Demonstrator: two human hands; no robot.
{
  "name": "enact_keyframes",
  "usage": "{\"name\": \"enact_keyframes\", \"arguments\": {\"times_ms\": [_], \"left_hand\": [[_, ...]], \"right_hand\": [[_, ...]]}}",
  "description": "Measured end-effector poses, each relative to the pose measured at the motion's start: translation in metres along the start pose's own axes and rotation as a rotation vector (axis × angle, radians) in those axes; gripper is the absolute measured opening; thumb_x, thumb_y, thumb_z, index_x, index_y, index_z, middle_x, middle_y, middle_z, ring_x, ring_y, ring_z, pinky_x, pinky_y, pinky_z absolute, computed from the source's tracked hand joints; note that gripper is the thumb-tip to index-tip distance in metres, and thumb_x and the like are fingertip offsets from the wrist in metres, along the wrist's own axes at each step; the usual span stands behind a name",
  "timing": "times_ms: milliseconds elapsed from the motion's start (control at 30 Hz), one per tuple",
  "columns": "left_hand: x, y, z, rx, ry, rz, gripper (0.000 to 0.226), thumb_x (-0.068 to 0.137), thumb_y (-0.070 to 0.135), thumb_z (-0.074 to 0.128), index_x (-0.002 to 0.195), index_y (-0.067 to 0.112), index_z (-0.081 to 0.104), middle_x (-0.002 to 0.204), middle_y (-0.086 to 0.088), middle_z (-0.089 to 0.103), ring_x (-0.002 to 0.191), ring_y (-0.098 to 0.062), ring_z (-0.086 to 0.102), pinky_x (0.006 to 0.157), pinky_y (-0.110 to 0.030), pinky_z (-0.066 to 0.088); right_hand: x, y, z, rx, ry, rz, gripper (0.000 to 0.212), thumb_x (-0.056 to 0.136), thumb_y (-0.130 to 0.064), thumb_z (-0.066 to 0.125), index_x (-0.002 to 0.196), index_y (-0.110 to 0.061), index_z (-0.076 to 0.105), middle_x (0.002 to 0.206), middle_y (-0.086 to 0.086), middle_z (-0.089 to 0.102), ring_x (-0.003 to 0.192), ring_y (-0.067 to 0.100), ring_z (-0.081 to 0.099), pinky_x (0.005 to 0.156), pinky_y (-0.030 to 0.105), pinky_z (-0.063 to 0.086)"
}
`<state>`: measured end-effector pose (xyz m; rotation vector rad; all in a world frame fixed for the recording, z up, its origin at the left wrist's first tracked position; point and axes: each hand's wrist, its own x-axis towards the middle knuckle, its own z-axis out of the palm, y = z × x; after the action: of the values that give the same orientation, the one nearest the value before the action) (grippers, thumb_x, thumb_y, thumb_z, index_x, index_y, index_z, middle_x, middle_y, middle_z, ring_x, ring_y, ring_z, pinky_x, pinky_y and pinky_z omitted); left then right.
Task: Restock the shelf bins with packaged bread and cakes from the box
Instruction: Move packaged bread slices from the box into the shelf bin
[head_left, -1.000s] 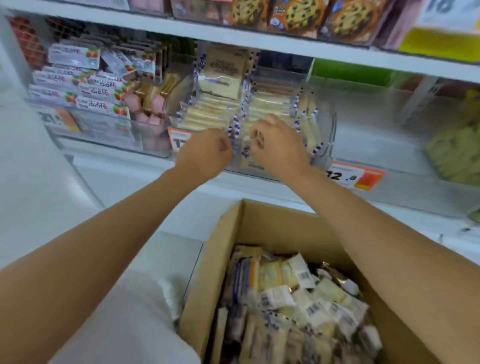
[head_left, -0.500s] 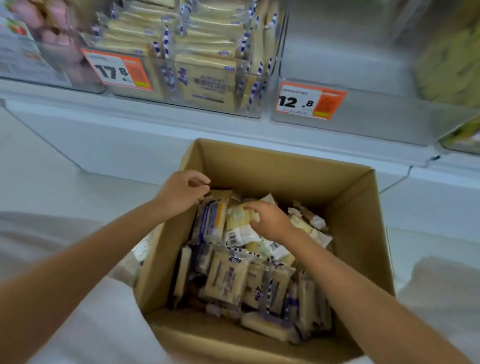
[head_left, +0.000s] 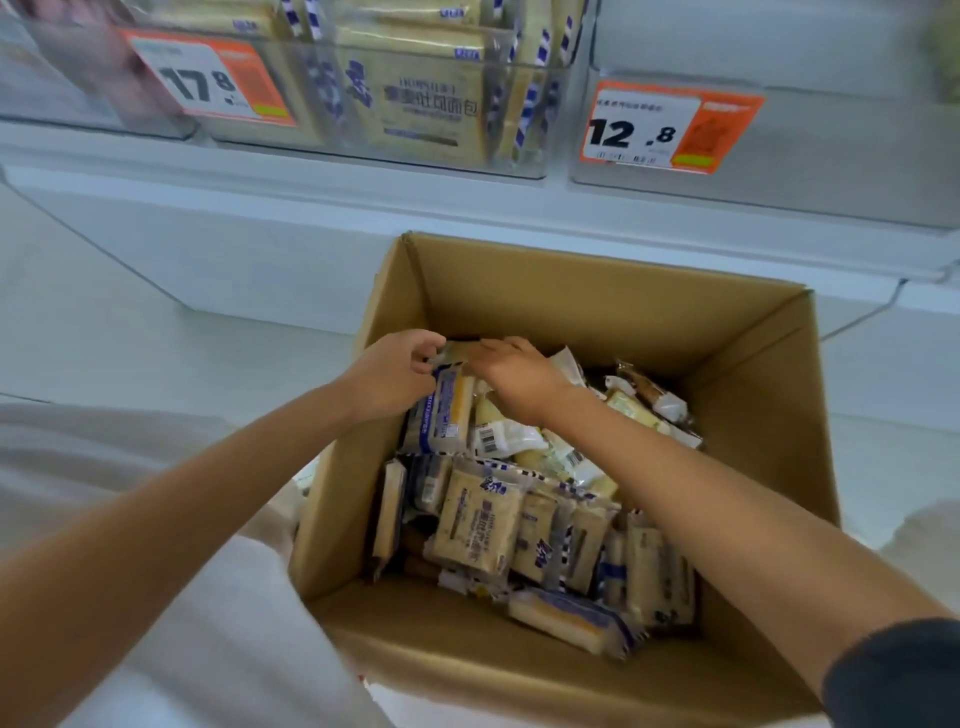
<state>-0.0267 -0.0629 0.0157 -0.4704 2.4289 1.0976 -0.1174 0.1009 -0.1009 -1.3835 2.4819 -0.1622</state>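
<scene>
An open cardboard box (head_left: 545, 291) stands in front of me, filled with several wrapped bread and cake packets (head_left: 478, 525). Both my hands are inside it at the far left corner. My left hand (head_left: 389, 374) pinches the top edge of an upright bread packet with blue and white wrapping (head_left: 444, 410). My right hand (head_left: 511, 371) lies palm down on packets right beside it, fingers curled around the same packet's top. Above, a clear shelf bin (head_left: 405, 150) holds stacked bread packets of the same kind.
Orange price tags reading 17.8 (head_left: 208, 78) and 12.8 (head_left: 670, 127) hang on the bin fronts. The clear bin behind the 12.8 tag (head_left: 841, 171) shows no packets. A white shelf base (head_left: 234, 234) runs behind the box. White floor lies to the left.
My hands came down from the shelf bin into the box. Since half a second ago they have closed together at the box's far left corner on one packet.
</scene>
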Motion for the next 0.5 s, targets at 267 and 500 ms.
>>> {"name": "enact_keyframes", "arguments": {"times_ms": [267,500], "left_hand": [[-0.005,-0.010,0.009,-0.026,0.014,-0.049,0.070,0.088,0.004,0.064,0.150,0.014,0.033,0.144,-0.002,0.046,0.128,-0.015,0.046,0.094,-0.022,0.036],[-0.004,0.008,0.026,-0.262,-0.075,0.072,0.032,0.086,0.027,0.075,0.112,0.014,0.064,0.107,-0.009,0.072,0.099,-0.028,0.070,0.090,-0.052,0.056]], "right_hand": [[0.005,-0.029,0.032,0.056,-0.006,0.041,0.033,0.095,-0.018,0.054,0.127,-0.019,0.062,0.153,0.006,0.039,0.148,0.027,0.017,0.120,0.046,0.001],[-0.068,-0.004,-0.064,0.607,0.156,0.224,0.027,0.097,-0.046,0.052,0.097,-0.022,0.064,0.078,-0.005,0.065,0.067,0.013,0.059,0.062,0.032,0.045]]}}
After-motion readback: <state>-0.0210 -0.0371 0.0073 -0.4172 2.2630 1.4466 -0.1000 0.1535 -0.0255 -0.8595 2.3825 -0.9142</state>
